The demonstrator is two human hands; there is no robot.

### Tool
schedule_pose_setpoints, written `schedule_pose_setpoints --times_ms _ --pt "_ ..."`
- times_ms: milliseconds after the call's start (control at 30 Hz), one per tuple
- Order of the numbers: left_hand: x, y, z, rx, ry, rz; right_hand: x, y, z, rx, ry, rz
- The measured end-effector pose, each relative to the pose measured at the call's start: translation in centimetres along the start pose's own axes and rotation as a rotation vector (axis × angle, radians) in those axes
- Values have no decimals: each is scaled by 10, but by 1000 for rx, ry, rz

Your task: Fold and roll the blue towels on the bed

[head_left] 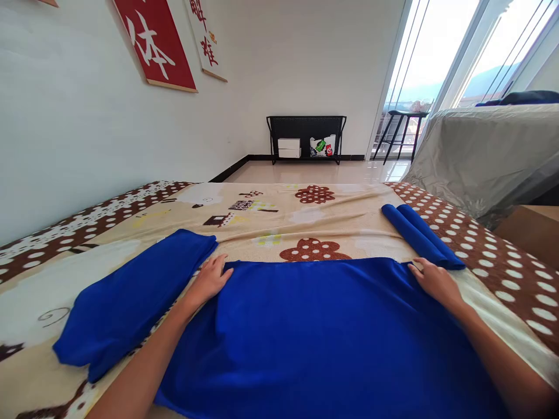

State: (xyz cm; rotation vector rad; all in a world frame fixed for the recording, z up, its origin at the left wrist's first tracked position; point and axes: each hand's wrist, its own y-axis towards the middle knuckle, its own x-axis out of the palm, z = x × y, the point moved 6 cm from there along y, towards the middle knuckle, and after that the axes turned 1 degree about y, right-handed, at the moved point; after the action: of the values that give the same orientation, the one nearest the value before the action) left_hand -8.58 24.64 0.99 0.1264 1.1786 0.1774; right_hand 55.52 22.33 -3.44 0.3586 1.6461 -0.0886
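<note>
A wide blue cloth (314,331) lies spread on the bed in front of me, its far edge nearly straight. At its far left corner my left hand (212,279) is closed, fingertips on the fabric. My right hand (438,284) pinches the far right corner in the same way. Left of my left forearm rests a second blue cloth (131,297), folded flat with uneven edges. Just beyond my right hand, a rolled blue cloth (421,235) lies slanted, forming two side-by-side rolls. The near edge of the spread cloth runs out of view.
A patterned blanket (262,227) with brown polka-dot borders covers the bed. Along the far wall stands a black rack (305,128) with white boxes and a bag. A plastic-covered piece of furniture (493,145), a cardboard box (530,233) and a stool (404,119) are on the right.
</note>
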Motion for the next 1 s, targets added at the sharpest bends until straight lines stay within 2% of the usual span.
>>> schedule_pose_setpoints --times_ms 67,167,267,367,567,733,867,1000 --pt "15 17 -3 14 -67 -29 15 10 -8 6 -12 -30" --pt "25 24 -12 34 -205 -88 27 13 -3 30 -24 -47" --pt "21 24 -19 17 -389 -175 29 18 8 64 -35 -44" --pt "12 25 -26 -72 -572 -262 28 26 14 88 -54 -38" --pt "-1 29 -33 -232 -750 -320 28 34 14 88 -119 -36" --pt "-1 34 -40 -276 -692 -326 26 37 7 79 -192 -42" --pt "2 36 -52 -263 -514 -376 25 41 1 43 -231 -64" --pt "0 41 -62 -192 -318 -331 26 44 -1 38 -269 -90"
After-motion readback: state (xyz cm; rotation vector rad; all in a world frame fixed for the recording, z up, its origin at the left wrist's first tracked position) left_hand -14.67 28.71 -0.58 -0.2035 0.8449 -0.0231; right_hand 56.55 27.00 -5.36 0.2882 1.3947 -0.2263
